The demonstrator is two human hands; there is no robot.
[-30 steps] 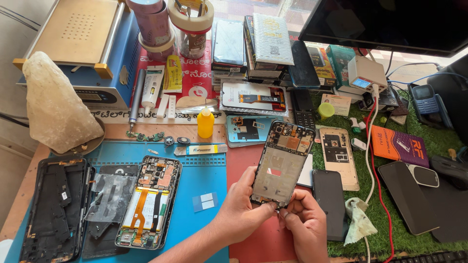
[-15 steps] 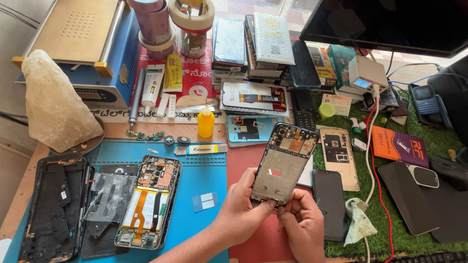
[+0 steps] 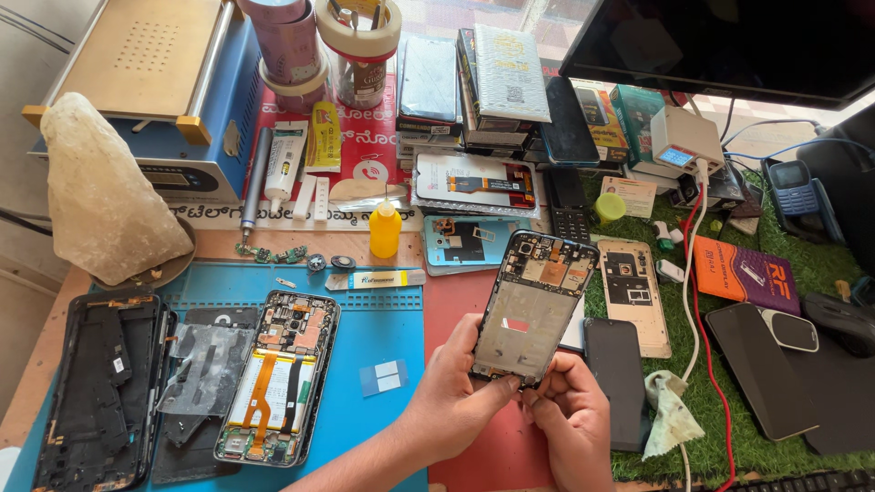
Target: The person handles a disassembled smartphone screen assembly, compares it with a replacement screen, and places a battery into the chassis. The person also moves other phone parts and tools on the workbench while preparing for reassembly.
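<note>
The stripped phone frame, a dark mid-frame with bare boards along its top edge and a small red patch near its middle, is held up off the bench, tilted so its top leans toward one o'clock, over the seam where the blue work mat meets the red mat. Handling it well, as I judge it, means pinching only the outer rim at the lower end, keeping fingertips off the exposed parts at the top, and keeping both hands low so the view of the inside stays open. The left hand sits at seven o'clock from the frame, thumb and fingers closed on its lower left edge; the right hand sits at five o'clock, fingers curled against the bottom right corner, so both are grasping the frame and neither is free. At nine o'clock from it lies an opened phone showing orange flex cables, and further out a black back shell. At eleven o'clock stands a small yellow bottle. At three o'clock a tan phone back rests on the green turf mat, with a dark phone just beside the right hand.
</note>
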